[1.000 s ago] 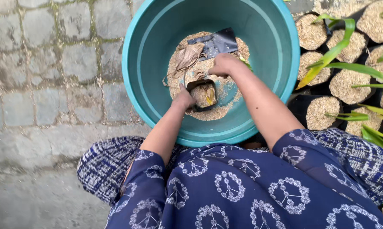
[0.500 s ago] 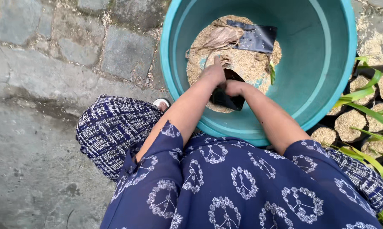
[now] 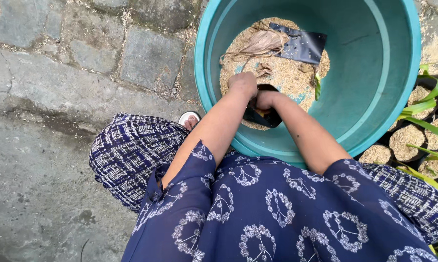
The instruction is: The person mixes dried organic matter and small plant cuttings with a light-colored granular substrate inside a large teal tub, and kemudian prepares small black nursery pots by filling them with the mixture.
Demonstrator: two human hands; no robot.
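A large teal plastic tub (image 3: pixel 389 111) stands on the stone paving, with a layer of tan rice husks (image 3: pixel 282 73) on its bottom. Inside it my left hand (image 3: pixel 243 83) and my right hand (image 3: pixel 267 99) are closed together on the rim of a small black planting bag (image 3: pixel 260 115), which holds some husk. A flat empty black bag (image 3: pixel 301 44) and a dry fibrous leaf (image 3: pixel 260 44) lie on the husks at the tub's far side. A green leaf scrap (image 3: pixel 317 86) lies to the right of my hands.
Several black bags filled with husk and green seedlings (image 3: pixel 415 136) stand in rows to the right of the tub. Grey stone paving (image 3: pixel 58 82) strewn with husk lies on the left. My knees in patterned blue cloth and a sandal tip (image 3: pixel 190 118) are below the tub.
The view has shifted, so the tub now sits further up and right. My hands have come closer together, from scooping in the husks to gripping the small bag at the tub's near side.
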